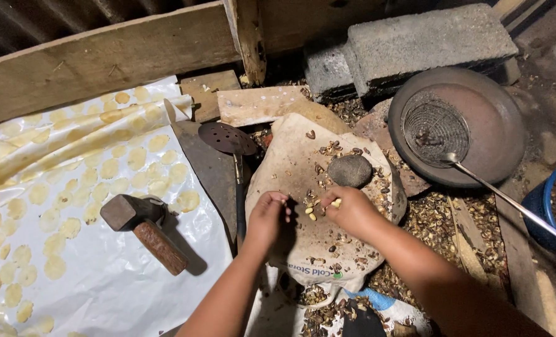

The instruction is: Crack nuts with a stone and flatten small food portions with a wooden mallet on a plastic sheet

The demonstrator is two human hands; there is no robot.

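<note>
My left hand (267, 216) hovers over a dirty white sack (290, 162) spread on the ground, fingers curled with a small bit pinched in them. My right hand (351, 209) holds a pale yellow seed kernel (336, 202) at its fingertips. Several small kernels and dark shell pieces (312, 212) lie on the sack between my hands. A rounded grey stone (349, 170) rests on the sack just beyond my right hand.
A hammer (142, 226) lies on a white plastic sheet (122, 287) covered with several flat yellow discs (109, 168). A perforated ladle (228, 138), a metal pan (490, 125) with a wire skimmer (435, 128), concrete blocks (415, 43), a blue bucket (555, 206) and wooden planks (103, 59) surround the sack.
</note>
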